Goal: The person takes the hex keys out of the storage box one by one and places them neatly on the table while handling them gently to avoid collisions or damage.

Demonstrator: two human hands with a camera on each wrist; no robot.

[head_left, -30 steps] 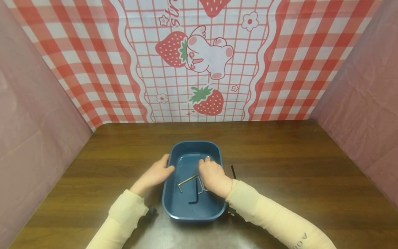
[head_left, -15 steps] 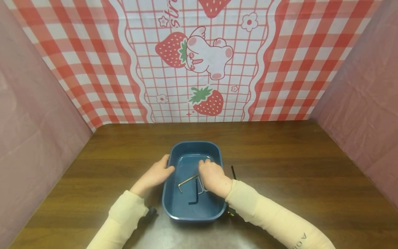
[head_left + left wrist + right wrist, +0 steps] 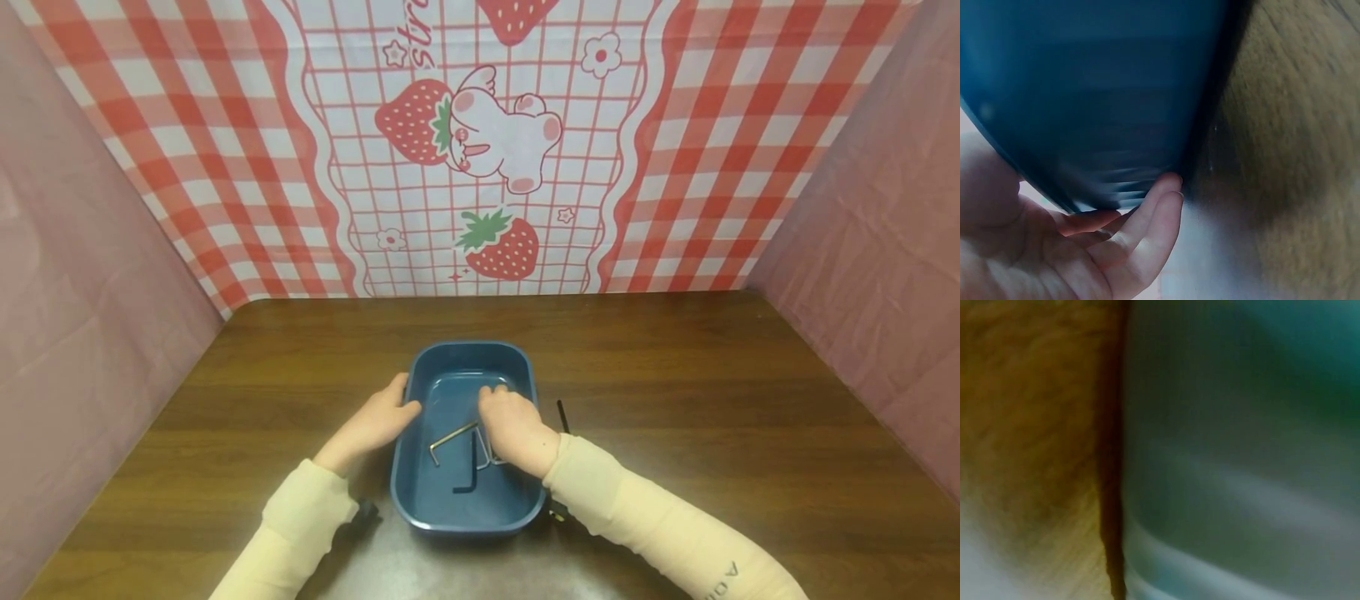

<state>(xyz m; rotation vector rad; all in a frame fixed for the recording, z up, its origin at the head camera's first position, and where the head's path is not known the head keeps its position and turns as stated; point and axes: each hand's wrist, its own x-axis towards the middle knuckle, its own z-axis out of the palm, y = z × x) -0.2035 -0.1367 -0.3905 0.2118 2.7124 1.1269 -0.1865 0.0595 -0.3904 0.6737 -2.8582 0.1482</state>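
A deep blue plastic bin (image 3: 401,487) stands on the table, its near side toward me. My left hand (image 3: 381,412) grips its left wall, thumb over the rim; in the left wrist view the fingers (image 3: 1163,225) lie against the outside. Inside the bin are a brass-coloured hex key (image 3: 452,437), a black hex key (image 3: 474,467) and silver hex keys (image 3: 482,454) partly under my right hand. That right hand (image 3: 513,423) reaches into the bin from the right, fingers bent down toward the floor. Its fingertips are hidden, so I cannot tell what it holds.
A thin black rod (image 3: 562,415) lies on the brown wooden table (image 3: 675,375) just right of the bin, partly behind the right sleeve (image 3: 630,492). A strawberry-print checked cloth (image 3: 495,150) hangs at the back, with pink cloth on both sides.
Both hands and the bin stay in place. The lower ends of the silver and black hex keys have shifted slightly left and toward me.
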